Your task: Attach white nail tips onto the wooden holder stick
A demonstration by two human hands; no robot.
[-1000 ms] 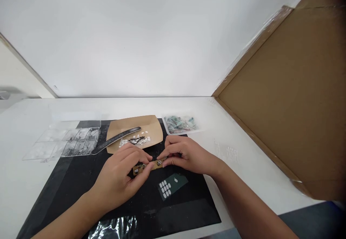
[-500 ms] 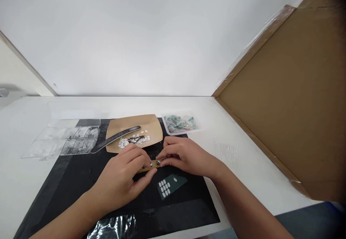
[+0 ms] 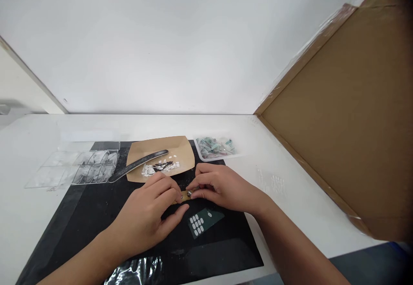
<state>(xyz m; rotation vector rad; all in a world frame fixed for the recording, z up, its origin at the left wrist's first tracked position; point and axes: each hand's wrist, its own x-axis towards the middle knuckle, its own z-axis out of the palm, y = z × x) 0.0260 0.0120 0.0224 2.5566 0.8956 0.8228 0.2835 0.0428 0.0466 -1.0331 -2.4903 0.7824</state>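
Observation:
A narrow yellowish-brown strip (image 3: 185,196) with small shiny studs lies across the black mat (image 3: 97,220). My left hand (image 3: 150,212) is over its left part, fingers curled down onto it and the thumb just off its near edge. Thumb and fingertips of my right hand (image 3: 219,186) pinch around the right end, by a dark shiny stud. My fingers hide both ends of the strip. Just in front of the hands is a dark green sheet (image 3: 211,219) bearing several white oval stickers.
Behind my left hand, a brown paper tray (image 3: 183,149) holds white flakes and a dark curved nail file (image 3: 138,163). A clear compartment box (image 3: 97,167) stands left; a white tub (image 3: 201,156) of small packets sits at the back. A cardboard panel (image 3: 338,117) borders the right.
My left fingers have shifted slightly right along the strip and now cover more of it; the left thumb sits a little farther from it. My right hand has barely moved.

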